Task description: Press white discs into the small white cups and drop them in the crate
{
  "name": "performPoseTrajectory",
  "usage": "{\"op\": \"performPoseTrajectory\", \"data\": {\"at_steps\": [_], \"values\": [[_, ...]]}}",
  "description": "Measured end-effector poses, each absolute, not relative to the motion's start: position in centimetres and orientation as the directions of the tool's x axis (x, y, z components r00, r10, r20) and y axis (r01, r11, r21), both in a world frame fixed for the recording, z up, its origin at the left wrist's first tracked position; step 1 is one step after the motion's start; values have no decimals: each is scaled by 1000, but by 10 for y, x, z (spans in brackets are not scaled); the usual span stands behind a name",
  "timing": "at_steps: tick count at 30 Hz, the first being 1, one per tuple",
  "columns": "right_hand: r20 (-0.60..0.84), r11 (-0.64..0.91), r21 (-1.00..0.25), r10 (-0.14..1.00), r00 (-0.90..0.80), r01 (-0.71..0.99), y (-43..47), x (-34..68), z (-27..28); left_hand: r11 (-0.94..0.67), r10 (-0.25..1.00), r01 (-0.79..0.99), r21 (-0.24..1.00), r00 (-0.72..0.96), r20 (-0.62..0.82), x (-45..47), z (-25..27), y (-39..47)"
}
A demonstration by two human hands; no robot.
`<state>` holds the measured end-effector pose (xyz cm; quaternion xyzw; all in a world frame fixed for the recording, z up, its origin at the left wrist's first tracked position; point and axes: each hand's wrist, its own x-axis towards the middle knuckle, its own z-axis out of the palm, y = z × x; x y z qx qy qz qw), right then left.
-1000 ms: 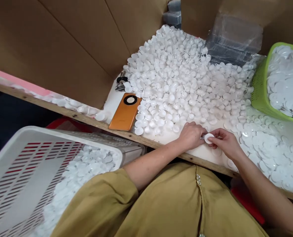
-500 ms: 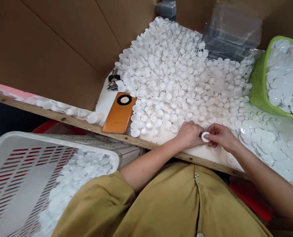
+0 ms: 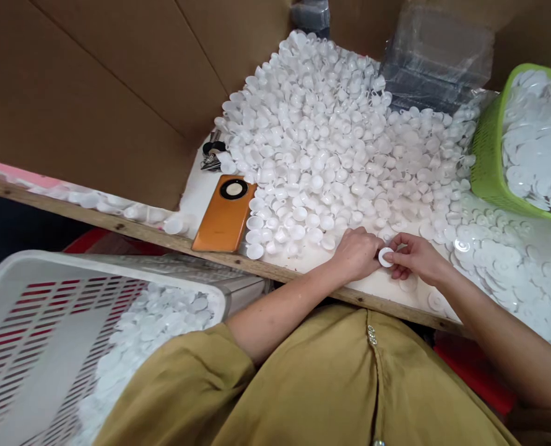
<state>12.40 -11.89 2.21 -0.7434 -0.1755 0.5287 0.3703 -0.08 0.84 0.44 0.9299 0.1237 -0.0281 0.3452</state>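
Observation:
Both hands meet near the front edge of the worktable, pinching one small white round plastic piece (image 3: 386,256) between them. My left hand (image 3: 356,254) grips it from the left and my right hand (image 3: 417,257) from the right. Just behind the hands rises a big heap of small white cup-shaped caps (image 3: 331,130). To the right of my right hand lie several flat white discs (image 3: 493,263) spread on the table.
An orange phone (image 3: 224,214) and a bunch of keys (image 3: 210,155) lie left of the heap. A green basket (image 3: 486,164) of white discs stands at the right. A white slotted crate (image 3: 43,322) holding white pieces sits low at the left. Cardboard walls (image 3: 94,93) stand behind.
The hands stay together on the same white piece, shifting only slightly. The camera view has drifted a little.

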Motion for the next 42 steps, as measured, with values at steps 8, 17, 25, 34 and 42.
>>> {"op": "performPoseTrajectory", "data": {"at_steps": [8,17,25,34,42], "values": [[-709,-732,-677,624,327,-71,-110,130,25,-733,130,257,629,962,-241,10,13,21],[-739,-766,-639,584,336,-73,-103,129,23,-872,19,212,441,915,-403,35,26,27],[-370,-559,-798,749,549,225,-137,131,23,-586,187,328,741,944,-270,-29,57,34],[190,-589,-266,744,641,763,-162,201,2,-438,672,894,95,396,-626,-328,73,147],[207,-549,-443,706,677,708,-158,184,6,-653,591,536,535,803,-82,-149,62,67]]}}
